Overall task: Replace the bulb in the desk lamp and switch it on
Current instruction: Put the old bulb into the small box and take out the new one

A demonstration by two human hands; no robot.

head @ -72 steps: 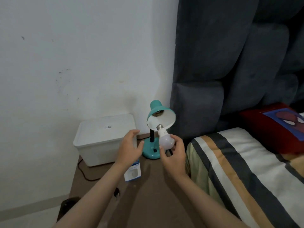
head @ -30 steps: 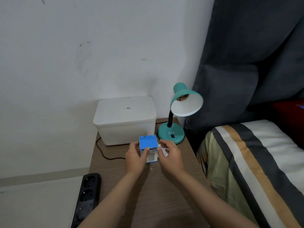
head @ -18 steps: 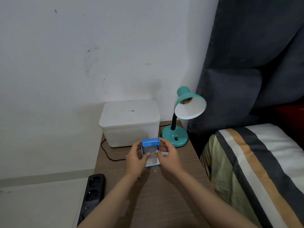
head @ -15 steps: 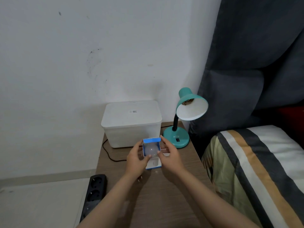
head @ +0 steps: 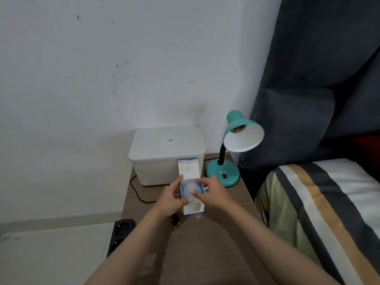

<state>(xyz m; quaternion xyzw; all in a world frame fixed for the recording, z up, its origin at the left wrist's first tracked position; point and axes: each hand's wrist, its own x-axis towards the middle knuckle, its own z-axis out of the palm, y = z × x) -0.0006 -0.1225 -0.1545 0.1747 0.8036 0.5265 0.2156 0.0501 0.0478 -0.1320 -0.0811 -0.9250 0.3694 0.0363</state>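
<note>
Head view: bulb box (head: 193,208) stands mid-bench (head: 205,254), top flap up, white bulb (head: 190,190) seated in its open mouth. Left hand (head: 171,199) grips the box's left side, thumb across the front. Right hand (head: 213,194) pinches the bulb's dome between thumb and fingertips. Teal lamp (head: 232,153) stands at the bench's far right corner, socket bare; white bin (head: 164,155) at far left corner.

On the brown wooden bedside table (head: 205,243) a white lidded plastic box (head: 164,155) stands at the back, the teal desk lamp (head: 232,149) right of it, the small cardboard bulb carton (head: 192,208) in front.
</note>
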